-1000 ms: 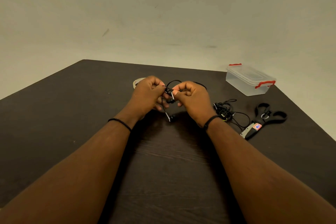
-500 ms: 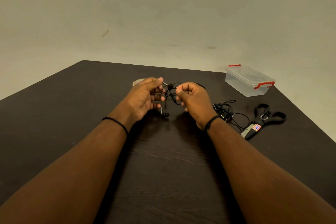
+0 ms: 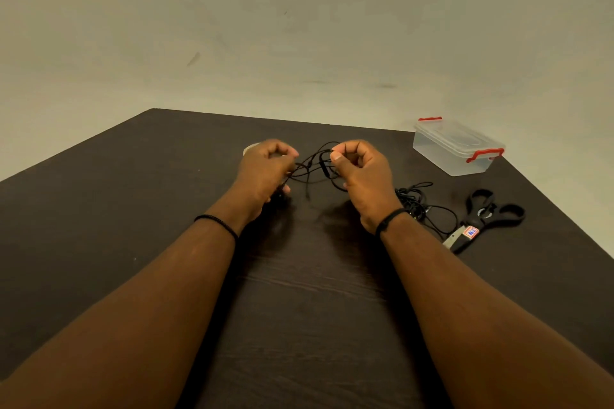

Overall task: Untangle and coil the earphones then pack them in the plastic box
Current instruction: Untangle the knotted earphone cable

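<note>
At frame centre, left hand (image 3: 265, 169) and right hand (image 3: 362, 173) each pinch the earphones (image 3: 314, 166), spreading loops to free tangles.

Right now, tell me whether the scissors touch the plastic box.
Apart. The head view shows bare dark table between the scissors and the plastic box, which stands farther back.

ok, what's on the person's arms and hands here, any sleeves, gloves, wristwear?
Both forearms are bare: no sleeves or gloves in view. The left hand has a thin black beaded bracelet at its wrist. The right hand has a plain black band at its wrist. No rings or markings can be made out.
</note>
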